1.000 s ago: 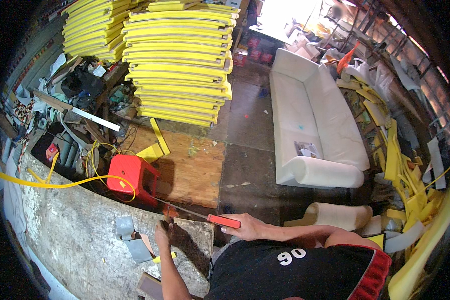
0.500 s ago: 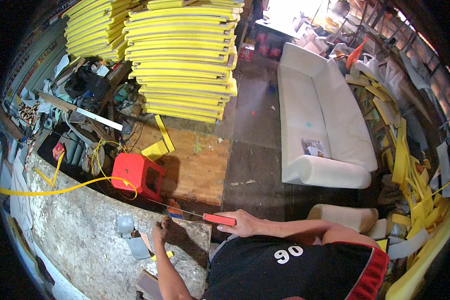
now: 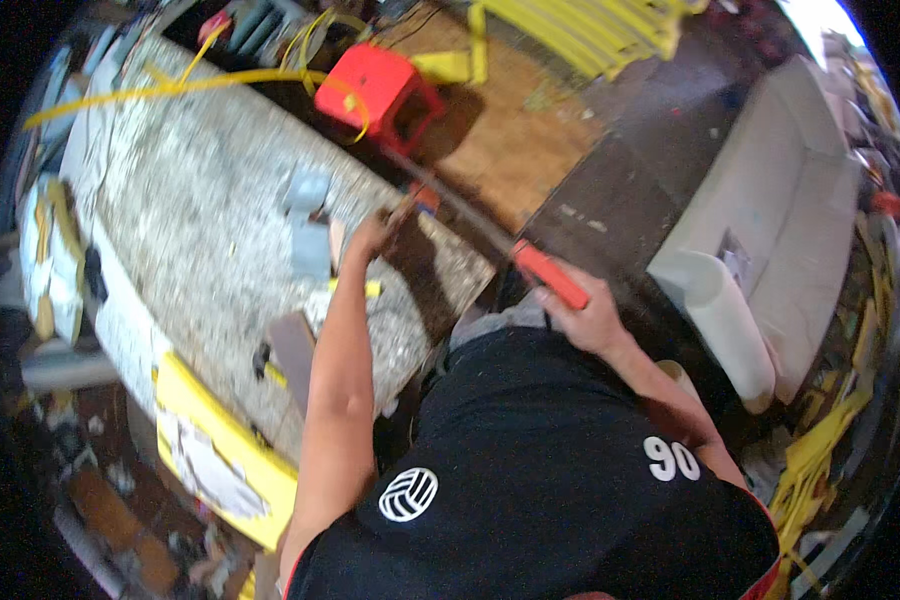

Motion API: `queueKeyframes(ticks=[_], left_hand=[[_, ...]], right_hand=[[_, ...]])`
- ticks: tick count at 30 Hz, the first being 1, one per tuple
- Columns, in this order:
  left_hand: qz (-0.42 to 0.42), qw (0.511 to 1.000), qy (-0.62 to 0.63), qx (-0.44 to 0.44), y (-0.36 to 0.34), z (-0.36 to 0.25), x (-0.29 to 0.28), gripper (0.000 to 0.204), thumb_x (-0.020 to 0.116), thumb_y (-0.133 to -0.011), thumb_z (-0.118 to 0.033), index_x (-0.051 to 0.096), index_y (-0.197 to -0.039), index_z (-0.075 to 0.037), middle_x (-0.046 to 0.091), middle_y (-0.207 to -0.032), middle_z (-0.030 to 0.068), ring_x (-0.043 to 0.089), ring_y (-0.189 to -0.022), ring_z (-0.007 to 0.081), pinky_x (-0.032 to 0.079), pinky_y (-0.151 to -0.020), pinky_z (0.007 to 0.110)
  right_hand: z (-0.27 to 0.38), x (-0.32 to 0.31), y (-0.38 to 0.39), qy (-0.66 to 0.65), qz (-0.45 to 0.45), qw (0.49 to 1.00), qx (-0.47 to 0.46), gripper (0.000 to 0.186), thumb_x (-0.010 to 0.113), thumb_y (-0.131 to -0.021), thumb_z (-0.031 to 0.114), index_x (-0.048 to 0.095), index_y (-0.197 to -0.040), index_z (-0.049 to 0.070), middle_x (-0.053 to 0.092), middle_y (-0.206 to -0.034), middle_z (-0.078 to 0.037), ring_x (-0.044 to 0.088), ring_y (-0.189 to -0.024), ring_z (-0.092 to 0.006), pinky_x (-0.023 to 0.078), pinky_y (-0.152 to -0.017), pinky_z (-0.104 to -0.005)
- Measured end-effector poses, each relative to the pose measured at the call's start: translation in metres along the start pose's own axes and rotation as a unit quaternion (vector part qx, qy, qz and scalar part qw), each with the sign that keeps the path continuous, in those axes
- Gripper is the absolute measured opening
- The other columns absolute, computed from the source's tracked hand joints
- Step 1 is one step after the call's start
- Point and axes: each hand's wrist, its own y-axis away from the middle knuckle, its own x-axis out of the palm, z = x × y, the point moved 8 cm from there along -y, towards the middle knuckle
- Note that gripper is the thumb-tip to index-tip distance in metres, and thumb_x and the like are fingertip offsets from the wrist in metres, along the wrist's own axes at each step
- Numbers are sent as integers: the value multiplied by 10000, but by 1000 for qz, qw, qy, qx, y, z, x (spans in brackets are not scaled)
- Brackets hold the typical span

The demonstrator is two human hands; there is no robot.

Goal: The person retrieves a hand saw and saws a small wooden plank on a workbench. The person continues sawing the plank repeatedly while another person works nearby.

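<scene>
Work looks under way, tool in hand. Nothing visibly finished; amount left unreadable, motion blur doesn't help.

Bench point(image 3: 220, 180): worn top fills nine to twelve o'clock of the right hand point(image 3: 582, 308), loose pieces lying on it.
Off-white sofa point(image 3: 785, 230): two o'clock of the right hand, well apart.
Red stool point(image 3: 372, 82): twelve o'clock of the left hand point(image 3: 373, 236), past the bench edge.
Red-handled tool point(image 3: 535, 261): right fingers wrapped round the handle, firm-looking. Long thin shaft leaves the grip toward ten o'clock, crosses the bench edge in view, far end near the stool. Blade or rod, can't tell; contact with anything, can't tell either.
Left hand: ten o'clock of the right, near the bench edge, fingers curled. Pinching something or just resting, can't tell.
Orange-and-blue item point(image 3: 426, 196): between one and two o'clock of the left hand, near the shaft. Too blurred to identify.
Grey pieces point(image 3: 311, 248): nine o'clock of the left hand, flat, loose.
Yellow scrap point(image 3: 372, 289): six o'clock, beside the left forearm.
</scene>
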Motion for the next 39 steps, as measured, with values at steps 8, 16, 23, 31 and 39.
queueKeyframes(ticks=[8,16,23,31,39], left_hand=[[54,994,55,-80,17,-35,5,474,572,-986,-459,609,-1229,-54,646,-734,74,620,-590,165,485,-548,331],[-2,999,-37,-19,-19,18,12,501,508,-1002,-458,646,-1210,-23,688,-776,145,672,-662,252,508,-623,388],[-43,994,-90,-51,-10,-28,-5,649,501,-946,-595,731,-985,11,667,-978,324,633,-1012,483,494,-889,522],[-46,984,-139,-106,0,-36,-10,747,484,-910,-681,742,-954,18,661,-961,342,642,-1003,485,498,-896,521],[-70,990,-107,-59,-5,-15,0,748,465,-926,-670,741,-928,25,650,-952,355,640,-993,489,500,-896,512]], right_hand=[[-8,-3,-2,-25,10,996,89,478,723,-902,193,593,-1323,6,720,-1094,-126,675,-968,-157,515,-888,-318],[-8,7,0,-23,47,996,76,495,739,-883,169,588,-1317,-14,713,-1140,-178,691,-1063,-209,511,-933,-329],[-8,8,-2,-30,48,993,108,498,735,-888,163,582,-1328,-13,710,-1150,-179,692,-1056,-204,510,-935,-326],[-3,8,-2,-27,41,995,85,501,731,-889,153,578,-1333,-21,721,-1116,-175,705,-1016,-198,520,-906,-317],[-4,6,1,-19,18,993,119,462,727,-898,171,602,-1297,-26,726,-1043,-159,697,-957,-167,521,-874,-308]])
